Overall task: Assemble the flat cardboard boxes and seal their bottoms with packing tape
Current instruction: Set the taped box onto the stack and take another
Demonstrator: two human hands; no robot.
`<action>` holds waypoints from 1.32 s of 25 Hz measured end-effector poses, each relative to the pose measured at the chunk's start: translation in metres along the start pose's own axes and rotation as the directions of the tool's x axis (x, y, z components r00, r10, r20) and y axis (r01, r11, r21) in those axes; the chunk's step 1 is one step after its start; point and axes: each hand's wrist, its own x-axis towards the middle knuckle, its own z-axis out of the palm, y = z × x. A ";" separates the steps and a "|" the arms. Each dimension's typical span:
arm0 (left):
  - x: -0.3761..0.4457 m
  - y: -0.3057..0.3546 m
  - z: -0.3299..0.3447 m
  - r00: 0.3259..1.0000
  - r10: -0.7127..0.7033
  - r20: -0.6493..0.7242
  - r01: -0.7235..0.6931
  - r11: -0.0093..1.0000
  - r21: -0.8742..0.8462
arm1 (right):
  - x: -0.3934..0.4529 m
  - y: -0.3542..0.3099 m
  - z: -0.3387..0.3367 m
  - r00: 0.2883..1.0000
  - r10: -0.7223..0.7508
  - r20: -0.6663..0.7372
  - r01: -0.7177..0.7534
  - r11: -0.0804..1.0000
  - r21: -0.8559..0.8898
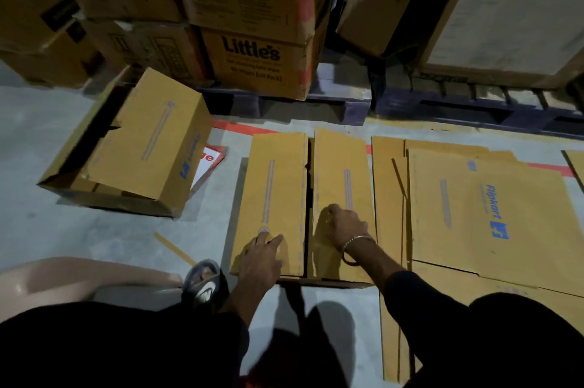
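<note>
A cardboard box (284, 185) stands on the floor in front of me with its two long bottom flaps folded down and a dark gap between them. My left hand (260, 256) lies flat on the left flap near its close end, fingers straight. My right hand (343, 228) presses on the right flap (344, 172) with curled fingers; a metal bangle circles that wrist. No tape roll shows in either hand.
An assembled box (139, 147) lies tilted at the left, over a red-and-white sheet (208, 163). Flat boxes (483, 207) are stacked at the right. Stacked cartons (252, 55) on pallets (331, 103) close the far side. A shoe (205, 283) and a cardboard strip (173, 248) lie near left.
</note>
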 end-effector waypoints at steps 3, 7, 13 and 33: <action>0.005 -0.020 0.000 0.981 -0.191 -0.044 0.185 0.976 -0.112 | 0.011 0.028 0.023 0.993 0.068 -0.094 -0.080 0.989 -0.127; 0.018 -0.042 0.011 0.895 -0.419 0.153 0.431 0.721 -0.542 | 0.041 0.073 0.057 0.778 0.622 0.090 -0.605 0.702 0.375; 0.028 -0.039 0.009 0.841 -0.516 0.161 0.445 0.492 -0.748 | 0.042 0.082 0.060 0.747 0.584 0.318 -0.584 0.349 0.733; -0.068 -0.142 -0.330 0.858 -0.434 -0.276 0.157 0.732 -0.664 | -0.133 -0.170 -0.164 0.992 0.120 0.036 -0.073 0.322 0.944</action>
